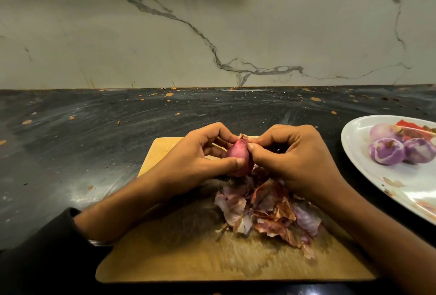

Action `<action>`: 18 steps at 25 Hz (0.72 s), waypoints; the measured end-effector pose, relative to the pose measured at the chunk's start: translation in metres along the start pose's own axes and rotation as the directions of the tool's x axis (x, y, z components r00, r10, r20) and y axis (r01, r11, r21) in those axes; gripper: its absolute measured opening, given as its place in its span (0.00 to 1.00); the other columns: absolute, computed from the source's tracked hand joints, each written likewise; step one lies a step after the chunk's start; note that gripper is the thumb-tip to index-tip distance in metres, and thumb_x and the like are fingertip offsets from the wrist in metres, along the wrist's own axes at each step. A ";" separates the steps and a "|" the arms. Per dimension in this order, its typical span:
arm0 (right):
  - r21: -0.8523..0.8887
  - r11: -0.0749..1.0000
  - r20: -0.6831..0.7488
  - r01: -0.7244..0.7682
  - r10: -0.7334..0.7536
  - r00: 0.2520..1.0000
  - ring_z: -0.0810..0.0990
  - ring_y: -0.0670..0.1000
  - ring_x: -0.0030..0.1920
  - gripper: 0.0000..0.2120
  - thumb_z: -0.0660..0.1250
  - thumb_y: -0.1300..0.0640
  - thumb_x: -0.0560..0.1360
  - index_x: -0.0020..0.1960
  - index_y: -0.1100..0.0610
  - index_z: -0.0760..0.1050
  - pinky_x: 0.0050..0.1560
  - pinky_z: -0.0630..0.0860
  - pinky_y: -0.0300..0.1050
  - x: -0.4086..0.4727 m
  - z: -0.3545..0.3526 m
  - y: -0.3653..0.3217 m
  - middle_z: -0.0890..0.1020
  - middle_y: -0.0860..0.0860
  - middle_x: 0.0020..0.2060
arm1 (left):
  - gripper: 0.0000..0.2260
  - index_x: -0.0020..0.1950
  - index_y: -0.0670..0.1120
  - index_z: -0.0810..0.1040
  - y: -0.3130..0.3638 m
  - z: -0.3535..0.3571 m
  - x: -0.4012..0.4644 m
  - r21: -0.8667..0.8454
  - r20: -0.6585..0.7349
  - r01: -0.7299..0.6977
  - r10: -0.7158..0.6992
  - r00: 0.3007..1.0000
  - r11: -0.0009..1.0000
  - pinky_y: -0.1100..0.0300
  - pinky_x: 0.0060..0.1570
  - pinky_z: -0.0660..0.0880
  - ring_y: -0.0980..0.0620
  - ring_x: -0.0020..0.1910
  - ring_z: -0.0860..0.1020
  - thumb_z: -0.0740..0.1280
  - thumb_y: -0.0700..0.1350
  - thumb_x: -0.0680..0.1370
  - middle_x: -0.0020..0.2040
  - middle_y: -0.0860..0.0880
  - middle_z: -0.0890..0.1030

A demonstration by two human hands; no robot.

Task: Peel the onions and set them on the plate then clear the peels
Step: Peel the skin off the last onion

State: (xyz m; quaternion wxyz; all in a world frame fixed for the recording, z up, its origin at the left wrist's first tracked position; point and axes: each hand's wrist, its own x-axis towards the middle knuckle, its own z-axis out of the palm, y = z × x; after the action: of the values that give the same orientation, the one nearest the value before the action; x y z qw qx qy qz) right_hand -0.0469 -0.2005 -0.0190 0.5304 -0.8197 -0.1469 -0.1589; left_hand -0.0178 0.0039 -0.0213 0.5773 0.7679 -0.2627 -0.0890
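- The small reddish-pink unpeeled onion point(239, 156) stands tip-up above the light wooden cutting board point(179, 254), gripped by the left hand point(200, 153).
- The right hand point(290, 155) pinches skin at its tip, likely to strip downward toward the purple-brown peel pile point(266, 212).

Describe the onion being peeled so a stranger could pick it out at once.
Start at the wooden board on the dark counter. Above its heap of peels, the left hand and right hand hold one onion between them. Unlike the pale purple peeled onions on the white plate to the right, it wears reddish-pink skin.
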 end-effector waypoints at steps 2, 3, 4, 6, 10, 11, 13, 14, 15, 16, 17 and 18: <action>-0.050 0.999 -0.032 0.005 -0.007 0.999 0.82 0.44 0.33 0.05 0.75 0.62 0.70 0.37 0.54 0.85 0.33 0.77 0.36 -0.001 0.002 -0.002 0.85 0.49 0.33 | 0.16 0.54 0.47 0.79 0.002 0.002 -0.001 0.069 -0.016 -0.027 0.028 0.999 0.997 0.41 0.49 0.81 0.45 0.53 0.83 0.76 0.48 0.69 0.52 0.47 0.83; -0.073 0.997 -0.042 0.002 -0.005 0.999 0.81 0.43 0.32 0.05 0.75 0.62 0.70 0.36 0.55 0.84 0.32 0.76 0.34 -0.002 0.003 -0.003 0.84 0.49 0.32 | 0.16 0.53 0.48 0.79 0.002 0.003 -0.002 0.091 -0.023 -0.032 0.034 0.999 0.995 0.42 0.48 0.82 0.47 0.53 0.82 0.76 0.49 0.68 0.52 0.49 0.83; -0.083 0.997 -0.050 -0.006 0.001 0.999 0.80 0.42 0.31 0.05 0.74 0.63 0.70 0.36 0.55 0.84 0.31 0.76 0.34 -0.003 0.004 -0.003 0.84 0.50 0.31 | 0.16 0.54 0.48 0.79 0.002 0.003 -0.002 0.100 -0.029 -0.032 0.035 0.999 0.994 0.43 0.48 0.82 0.48 0.52 0.82 0.76 0.50 0.68 0.52 0.50 0.83; -0.059 0.998 -0.061 -0.031 0.028 0.998 0.80 0.41 0.29 0.05 0.74 0.64 0.72 0.39 0.56 0.84 0.31 0.76 0.34 -0.004 0.004 -0.002 0.83 0.49 0.30 | 0.16 0.55 0.48 0.79 0.000 0.003 -0.001 0.069 -0.023 -0.015 0.017 1.000 0.997 0.44 0.49 0.82 0.46 0.53 0.83 0.76 0.47 0.70 0.53 0.47 0.83; -0.016 0.998 -0.060 -0.063 0.062 0.996 0.84 0.43 0.35 0.05 0.72 0.61 0.76 0.47 0.54 0.86 0.36 0.81 0.39 -0.004 0.004 0.001 0.86 0.47 0.35 | 0.14 0.60 0.45 0.78 -0.002 0.003 0.000 -0.056 -0.008 0.024 -0.024 1.000 0.998 0.49 0.53 0.82 0.43 0.53 0.84 0.72 0.37 0.76 0.54 0.42 0.83; 0.021 0.997 -0.035 -0.077 0.077 0.996 0.85 0.45 0.37 0.05 0.72 0.60 0.76 0.49 0.54 0.86 0.38 0.82 0.41 -0.004 0.004 0.000 0.87 0.47 0.38 | 0.14 0.61 0.45 0.78 -0.003 0.002 0.000 -0.069 -0.007 0.025 -0.026 1.000 0.997 0.51 0.53 0.82 0.44 0.53 0.84 0.70 0.36 0.76 0.54 0.42 0.83; 0.071 0.993 0.020 -0.090 0.089 0.996 0.86 0.45 0.42 0.06 0.72 0.57 0.76 0.52 0.54 0.85 0.42 0.84 0.43 -0.003 0.004 0.000 0.88 0.47 0.42 | 0.15 0.63 0.44 0.75 -0.005 0.002 -0.001 -0.107 0.002 0.034 -0.034 0.999 0.994 0.50 0.55 0.81 0.44 0.55 0.83 0.69 0.36 0.77 0.55 0.43 0.84; 0.088 0.992 0.032 -0.094 0.091 0.995 0.86 0.46 0.43 0.07 0.73 0.57 0.75 0.52 0.54 0.86 0.44 0.84 0.44 -0.003 0.004 0.001 0.88 0.47 0.43 | 0.16 0.64 0.43 0.73 -0.006 0.002 -0.001 -0.128 0.008 0.043 -0.042 0.999 0.991 0.50 0.56 0.80 0.43 0.56 0.83 0.69 0.36 0.77 0.55 0.43 0.84; 0.104 0.990 0.034 -0.099 0.096 0.995 0.86 0.46 0.44 0.07 0.74 0.57 0.75 0.52 0.54 0.86 0.45 0.84 0.46 -0.002 0.004 0.002 0.88 0.47 0.43 | 0.16 0.65 0.42 0.72 -0.006 0.001 -0.001 -0.132 0.016 0.047 -0.046 0.999 0.990 0.49 0.57 0.80 0.43 0.56 0.83 0.68 0.36 0.78 0.56 0.43 0.84; 0.109 0.989 0.026 -0.099 0.097 0.995 0.87 0.46 0.45 0.07 0.74 0.57 0.74 0.52 0.54 0.86 0.46 0.84 0.48 -0.001 0.004 0.004 0.88 0.47 0.43 | 0.16 0.65 0.43 0.72 -0.006 0.001 -0.001 -0.111 0.022 0.043 -0.041 0.999 0.993 0.50 0.57 0.80 0.44 0.57 0.82 0.68 0.37 0.79 0.56 0.43 0.84; 0.104 0.990 0.015 -0.094 0.093 0.996 0.86 0.46 0.44 0.07 0.74 0.58 0.74 0.51 0.55 0.86 0.46 0.84 0.47 -0.001 0.003 0.004 0.88 0.47 0.43 | 0.16 0.65 0.44 0.72 -0.005 0.002 -0.001 -0.076 0.029 0.031 -0.029 0.999 0.997 0.52 0.56 0.80 0.46 0.57 0.82 0.69 0.40 0.78 0.56 0.45 0.83; 0.086 0.993 0.003 -0.079 0.079 0.997 0.86 0.45 0.44 0.06 0.74 0.58 0.74 0.51 0.55 0.86 0.46 0.84 0.45 -0.001 0.003 0.004 0.88 0.47 0.42 | 0.17 0.64 0.45 0.74 -0.003 0.003 -0.002 -0.044 0.033 0.018 -0.017 0.999 0.999 0.55 0.54 0.80 0.49 0.56 0.82 0.71 0.43 0.77 0.56 0.47 0.83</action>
State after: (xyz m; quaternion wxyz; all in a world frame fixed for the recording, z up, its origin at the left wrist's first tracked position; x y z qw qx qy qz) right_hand -0.0452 -0.1993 -0.0241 0.5713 -0.8011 -0.1209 -0.1312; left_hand -0.0197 0.0033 -0.0253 0.5892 0.7556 -0.2633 -0.1123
